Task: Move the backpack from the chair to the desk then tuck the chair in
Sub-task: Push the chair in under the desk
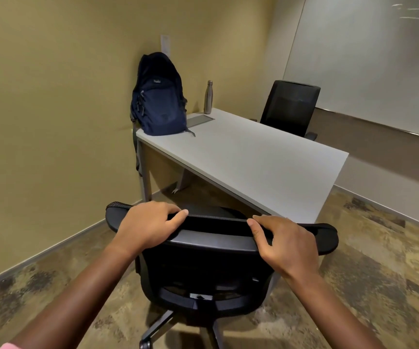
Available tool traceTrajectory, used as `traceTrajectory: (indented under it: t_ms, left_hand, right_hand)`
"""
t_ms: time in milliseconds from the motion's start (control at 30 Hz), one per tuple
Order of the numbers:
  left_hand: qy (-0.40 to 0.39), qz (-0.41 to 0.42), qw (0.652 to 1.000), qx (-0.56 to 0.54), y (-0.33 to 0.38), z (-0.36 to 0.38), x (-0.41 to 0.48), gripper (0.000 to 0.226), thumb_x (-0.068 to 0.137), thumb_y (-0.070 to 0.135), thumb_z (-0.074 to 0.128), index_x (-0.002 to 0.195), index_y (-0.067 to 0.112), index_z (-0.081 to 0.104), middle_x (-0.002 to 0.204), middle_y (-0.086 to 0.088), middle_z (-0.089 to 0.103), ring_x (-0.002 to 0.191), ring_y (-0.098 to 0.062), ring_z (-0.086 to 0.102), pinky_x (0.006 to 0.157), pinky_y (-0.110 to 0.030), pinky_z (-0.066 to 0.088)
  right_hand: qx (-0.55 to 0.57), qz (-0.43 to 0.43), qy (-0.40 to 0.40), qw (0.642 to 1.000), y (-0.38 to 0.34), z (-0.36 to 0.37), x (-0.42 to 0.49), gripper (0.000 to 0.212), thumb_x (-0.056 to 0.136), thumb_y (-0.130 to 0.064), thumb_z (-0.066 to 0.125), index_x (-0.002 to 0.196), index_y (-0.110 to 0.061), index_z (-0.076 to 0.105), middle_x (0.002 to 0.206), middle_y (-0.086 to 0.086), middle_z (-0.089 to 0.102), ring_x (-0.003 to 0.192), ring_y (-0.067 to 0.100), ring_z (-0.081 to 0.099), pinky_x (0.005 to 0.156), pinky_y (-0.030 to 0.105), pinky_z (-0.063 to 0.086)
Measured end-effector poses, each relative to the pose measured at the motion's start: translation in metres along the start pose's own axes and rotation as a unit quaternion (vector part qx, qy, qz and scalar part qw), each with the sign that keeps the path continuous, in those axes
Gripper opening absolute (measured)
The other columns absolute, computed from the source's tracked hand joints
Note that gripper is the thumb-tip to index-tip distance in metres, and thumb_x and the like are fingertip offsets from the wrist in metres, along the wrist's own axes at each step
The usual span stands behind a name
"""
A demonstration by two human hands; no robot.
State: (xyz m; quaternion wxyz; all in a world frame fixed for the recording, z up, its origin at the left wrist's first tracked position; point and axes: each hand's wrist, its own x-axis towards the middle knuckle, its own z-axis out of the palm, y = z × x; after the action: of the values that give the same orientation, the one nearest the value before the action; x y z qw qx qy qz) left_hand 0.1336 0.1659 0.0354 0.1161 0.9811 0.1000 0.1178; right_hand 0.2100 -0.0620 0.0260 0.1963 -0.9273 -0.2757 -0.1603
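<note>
A person's left hand [150,224] and right hand [285,244] curl over the top edge of a black office chair [203,268] at the near edge of a white desk [253,157]. A navy backpack [159,96] stands upright at the desk's far left corner, near a steel bottle [208,97].

Counts in the room

Two black office chairs [211,268] [290,108], one desk [266,157], one navy backpack [159,96], one steel bottle [208,97], two hands [148,224] [287,244], and what appears to be one whiteboard [379,59].
</note>
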Motion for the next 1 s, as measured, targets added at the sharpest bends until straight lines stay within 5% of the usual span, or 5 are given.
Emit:
traceTrajectory:
  t_ms: [500, 700, 1000]
  left_hand:
    - [-0.019, 0.034, 0.999, 0.006, -0.082, 0.003, 0.079, 0.045, 0.092, 0.053, 0.032, 0.113, 0.029, 0.062, 0.105, -0.001, 0.07, 0.094, -0.021, 0.062, 0.063, -0.027, 0.039]
    - [-0.005, 0.039, 0.999, -0.002, -0.109, 0.003, 0.116, 0.042, 0.093, 0.048, 0.032, 0.112, 0.026, 0.063, 0.106, -0.005, 0.07, 0.096, -0.025, 0.061, 0.07, -0.031, 0.044]
    - [0.073, 0.024, 0.997, 0.003, -0.149, 0.01, 0.168, 0.043, 0.093, 0.035, 0.035, 0.082, 0.011, 0.069, 0.08, -0.014, 0.069, 0.076, -0.032, 0.06, 0.054, -0.029, 0.035]
  right_hand:
    - [-0.023, 0.037, 0.027, 0.999, -0.046, 0.049, 0.067, 0.075, 0.073, -0.066, 0.008, 0.105, -0.032, 0.067, 0.105, -0.011, 0.072, 0.099, 0.013, 0.065, 0.062, 0.022, 0.038]
    - [-0.018, 0.066, 0.059, 0.996, -0.061, 0.072, 0.1, 0.073, 0.073, -0.065, 0.011, 0.098, -0.03, 0.07, 0.083, -0.003, 0.076, 0.083, 0.025, 0.067, 0.05, 0.021, 0.032]
    - [-0.029, 0.072, 0.099, 0.992, -0.08, 0.106, 0.148, 0.076, 0.074, -0.063, 0.01, 0.1, -0.025, 0.069, 0.085, 0.001, 0.075, 0.083, 0.026, 0.067, 0.051, 0.024, 0.029]
